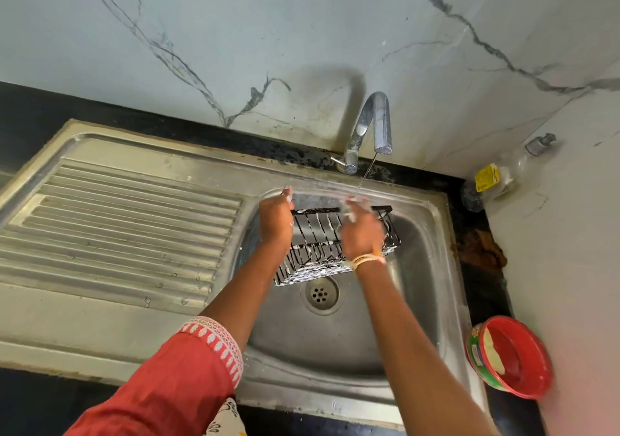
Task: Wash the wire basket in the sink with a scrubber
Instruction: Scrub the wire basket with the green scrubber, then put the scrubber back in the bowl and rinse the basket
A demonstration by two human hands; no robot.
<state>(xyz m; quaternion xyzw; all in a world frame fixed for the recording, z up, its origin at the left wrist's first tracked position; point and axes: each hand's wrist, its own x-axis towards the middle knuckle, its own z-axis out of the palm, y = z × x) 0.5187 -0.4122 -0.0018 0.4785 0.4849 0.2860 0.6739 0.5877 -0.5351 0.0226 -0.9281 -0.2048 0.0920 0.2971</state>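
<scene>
A black wire basket [317, 244], streaked with white soap foam, is held tilted above the steel sink bowl [419, 268]. My left hand [276, 221] grips its left end. My right hand [360, 231] lies over the basket's far right part, soapy, its fingers under a thin stream of water from the tap [375, 123]. I cannot tell whether the right hand grips the basket or a scrubber; no scrubber shows.
The drain [320, 294] sits below the basket. A ribbed steel drainboard [117, 227] spreads to the left. A red tub of dish soap [510, 356] stands at the right on the black counter. A clear bottle [500, 175] lies in the back right corner by the marble wall.
</scene>
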